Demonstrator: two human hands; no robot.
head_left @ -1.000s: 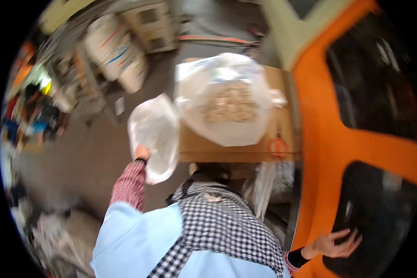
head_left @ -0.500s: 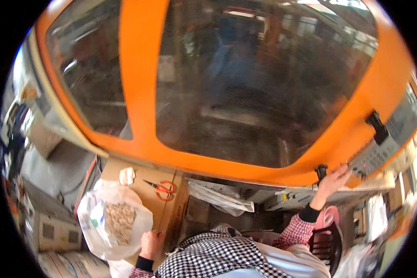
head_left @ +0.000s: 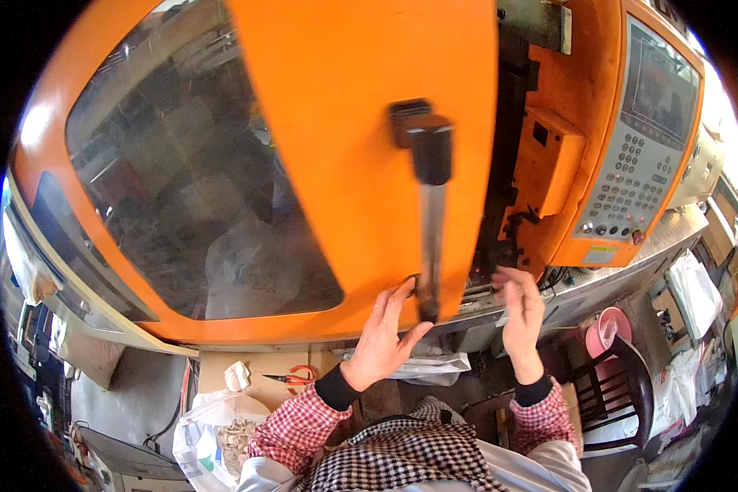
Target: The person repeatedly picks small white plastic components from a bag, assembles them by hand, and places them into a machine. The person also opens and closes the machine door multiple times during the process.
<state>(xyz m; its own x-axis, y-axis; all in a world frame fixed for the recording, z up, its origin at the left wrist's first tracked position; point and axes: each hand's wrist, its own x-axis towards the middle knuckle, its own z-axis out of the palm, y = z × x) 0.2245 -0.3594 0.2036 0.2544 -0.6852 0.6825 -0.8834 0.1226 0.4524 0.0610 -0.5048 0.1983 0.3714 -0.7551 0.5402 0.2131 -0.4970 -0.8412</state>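
Observation:
An orange sliding machine door with a dark window fills the upper left. It stands partly open, with a dark gap at its right edge. My left hand has its fingers outstretched, close to the lower end of the black and grey door handle. Whether the fingertips touch the door is hard to tell. My right hand is raised in front of the gap, fingers apart and slightly bent, holding nothing.
A control panel with keys and a screen is to the right. Below left, a cardboard box bears red-handled scissors beside a plastic bag of small beige pieces. A dark chair and pink bucket stand lower right.
The door has moved left, opening a gap before the control panel. My left hand has risen from beside the bag to the door handle. My right hand has left the panel's edge.

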